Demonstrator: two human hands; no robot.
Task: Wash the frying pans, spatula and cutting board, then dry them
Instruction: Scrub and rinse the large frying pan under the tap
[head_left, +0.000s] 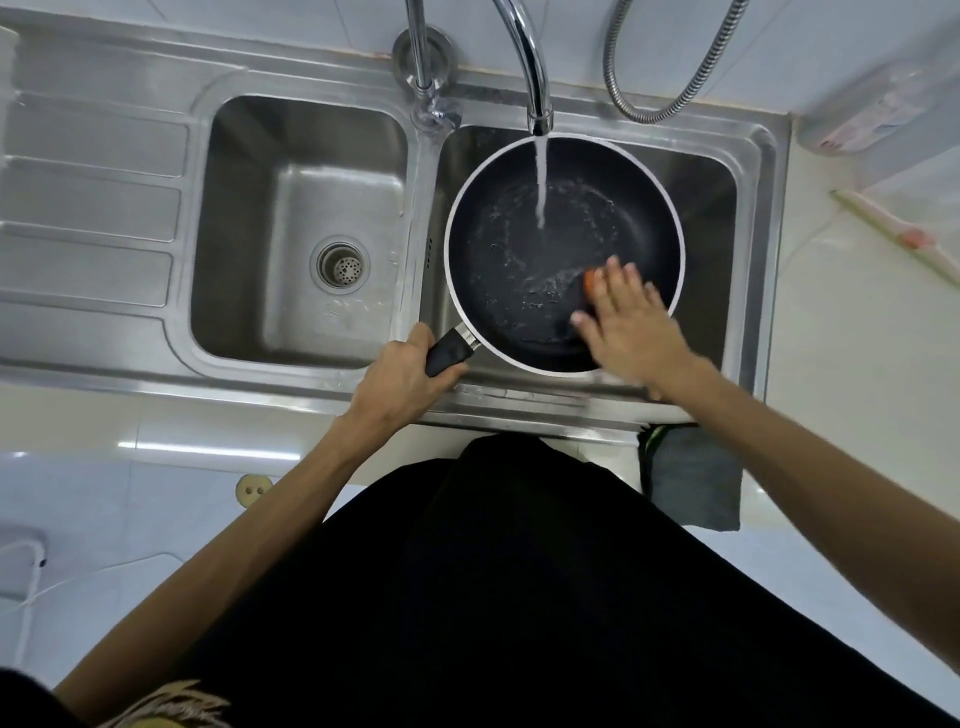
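A dark frying pan (524, 244) with a pale rim sits over the right sink basin (711, 208), and water from the tap (535, 67) runs into it. My left hand (400, 379) grips the pan's black handle (449, 353) at the basin's front edge. My right hand (631, 322) lies flat inside the pan with fingers spread, pressing on an orange sponge (589, 280) that is mostly hidden beneath it. No spatula or cutting board shows.
The left basin (301, 223) has a drain strainer and holds nothing else. A ribbed draining board (88, 208) lies far left. A metal shower hose (670, 78) hangs behind the sink. A grey cloth (693, 478) hangs at the counter's front right.
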